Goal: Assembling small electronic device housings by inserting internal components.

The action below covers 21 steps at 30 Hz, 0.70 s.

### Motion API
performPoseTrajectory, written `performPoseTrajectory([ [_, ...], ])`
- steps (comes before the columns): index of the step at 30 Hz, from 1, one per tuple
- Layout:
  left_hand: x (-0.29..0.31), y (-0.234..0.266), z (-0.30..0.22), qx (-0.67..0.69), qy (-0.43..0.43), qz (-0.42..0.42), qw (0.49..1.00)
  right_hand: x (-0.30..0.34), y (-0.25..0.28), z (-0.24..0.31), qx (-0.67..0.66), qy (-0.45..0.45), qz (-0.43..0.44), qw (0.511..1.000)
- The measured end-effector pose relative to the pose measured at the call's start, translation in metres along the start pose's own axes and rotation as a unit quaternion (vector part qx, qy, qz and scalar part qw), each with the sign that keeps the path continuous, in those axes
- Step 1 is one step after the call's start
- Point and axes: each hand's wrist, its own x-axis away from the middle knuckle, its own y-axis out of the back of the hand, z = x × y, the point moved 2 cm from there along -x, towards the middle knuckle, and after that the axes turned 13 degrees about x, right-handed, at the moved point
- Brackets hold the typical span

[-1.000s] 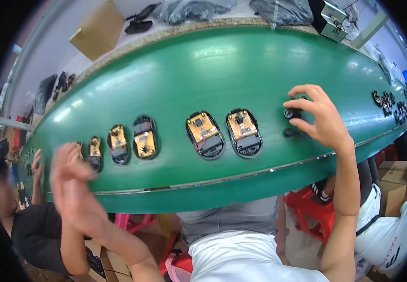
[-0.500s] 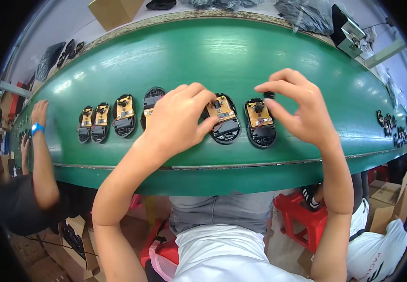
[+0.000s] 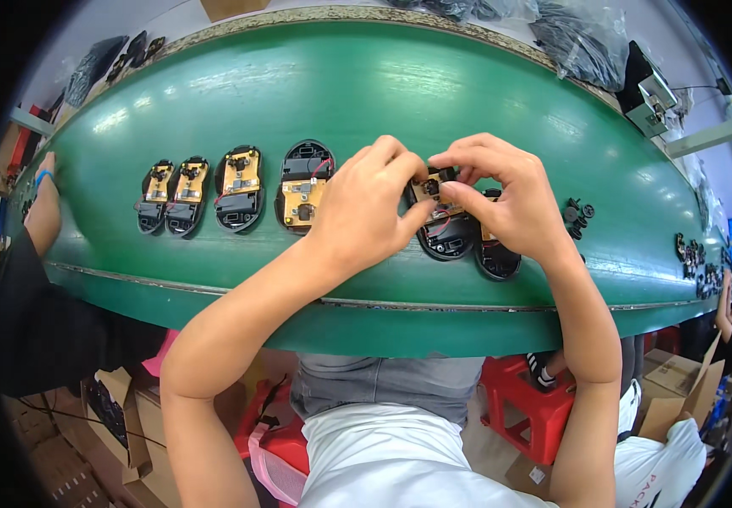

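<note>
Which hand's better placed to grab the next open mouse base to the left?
Left. The left hand lies right beside the open mouse base; the right hand sits farther right, pinching the circuit board, and would likely have to cross over.

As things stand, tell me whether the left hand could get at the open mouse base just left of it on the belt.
Probably yes. The left hand sits right beside that open mouse base, with only bare green belt around it. Both hands are busy on another base, though, so the left would have to let go first.
</note>
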Motion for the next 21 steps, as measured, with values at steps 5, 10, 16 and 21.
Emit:
performPoseTrajectory([
  [5, 0.002, -0.003, 0.001, 0.007, -0.018, -0.013, 1.000, 0.005, -0.005, -0.004, -0.029, 0.002, -0.014, 0.999],
  [10, 0.005, -0.007, 0.001, 0.022, -0.011, -0.015, 1.000, 0.010, -0.007, -0.002, 0.005, -0.015, 0.010, 1.000],
  [16, -0.003, -0.016, 0.001, 0.020, -0.024, -0.011, 0.999, 0.010, -0.002, -0.014, 0.021, -0.010, -0.001, 1.000],
  [21, -0.011, -0.007, 0.006, 0.011, -0.019, -0.016, 1.000, -0.008, 0.000, -0.013, 0.080, 0.046, -0.005, 0.996],
])
